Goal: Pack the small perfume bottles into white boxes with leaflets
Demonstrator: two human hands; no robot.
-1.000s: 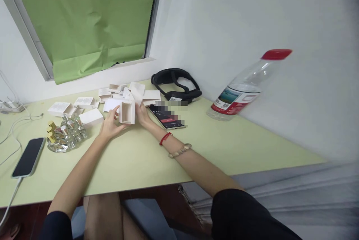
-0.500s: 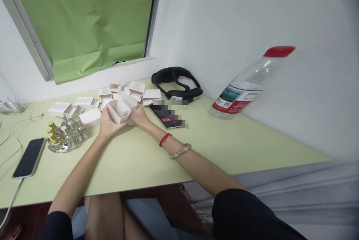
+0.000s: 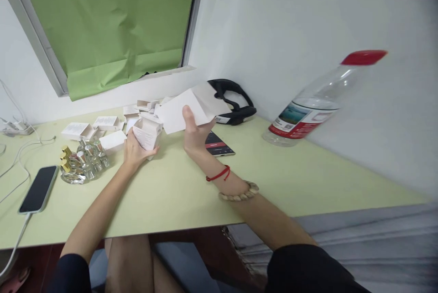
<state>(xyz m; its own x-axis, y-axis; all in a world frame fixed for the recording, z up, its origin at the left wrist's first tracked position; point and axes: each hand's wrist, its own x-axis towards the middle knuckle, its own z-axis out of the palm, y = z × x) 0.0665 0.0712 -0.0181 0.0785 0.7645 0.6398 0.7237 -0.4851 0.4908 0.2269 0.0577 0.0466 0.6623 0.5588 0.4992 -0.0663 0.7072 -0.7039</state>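
Note:
My left hand [image 3: 134, 151] is wrapped round a small white box [image 3: 148, 133] with printing on its side, held just above the table. In my right hand [image 3: 195, 135], thumb on top, is a larger-looking white box [image 3: 181, 111], raised and tilted, with its far end toward the black headset. The two boxes are close side by side. Behind them lie several white boxes [image 3: 106, 123], partly hidden by what I hold. Several small glass bottles [image 3: 89, 160], some with gold caps, stand left of my left hand.
A charging phone [image 3: 38, 189] lies at the left, near white cables and a power strip [image 3: 15, 128]. Beyond my right hand are a second phone [image 3: 221, 146] and a black headset [image 3: 237, 112]. A red-capped water bottle [image 3: 301, 115] stands by the wall.
My right hand has moved right and up, away from my left hand, lifting a white box. The box in my left hand has turned. The view has shifted slightly.

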